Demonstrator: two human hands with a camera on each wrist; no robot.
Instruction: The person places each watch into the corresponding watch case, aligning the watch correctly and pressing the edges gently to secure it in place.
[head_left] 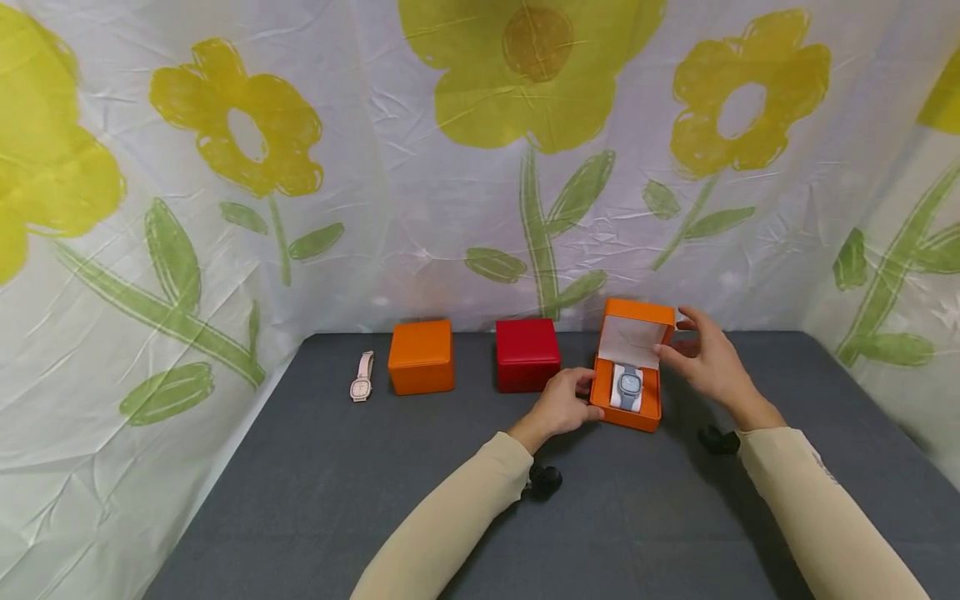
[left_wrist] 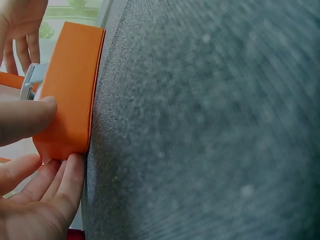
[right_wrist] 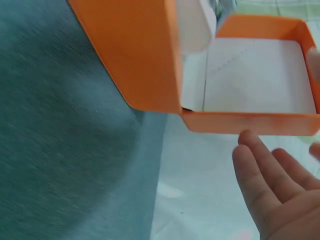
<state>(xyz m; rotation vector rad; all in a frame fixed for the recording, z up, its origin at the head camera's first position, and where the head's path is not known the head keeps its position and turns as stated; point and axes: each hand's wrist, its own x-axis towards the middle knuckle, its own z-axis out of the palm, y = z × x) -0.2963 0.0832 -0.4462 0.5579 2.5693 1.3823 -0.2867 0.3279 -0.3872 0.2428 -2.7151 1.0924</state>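
At right, white-lined orange box (head_left: 630, 419).

We saw a pink wristwatch (head_left: 361, 388), closed orange box (head_left: 422, 358), red box (head_left: 528, 358) and open watch box (head_left: 650, 392) on the grey table (head_left: 405, 471).

The left hand (head_left: 562, 402) holds an open orange box (head_left: 634, 419), a grey watch (head_left: 630, 384) just right of the fingers. The right hand (head_left: 707, 360) has its fingers beside the raised lid (head_left: 636, 331).

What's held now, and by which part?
Open orange, leather-look rectangular box: left hand holds its base at the front-left corner, thumb on the front. Right hand is at the lid's right side; whether it grips cannot be told.
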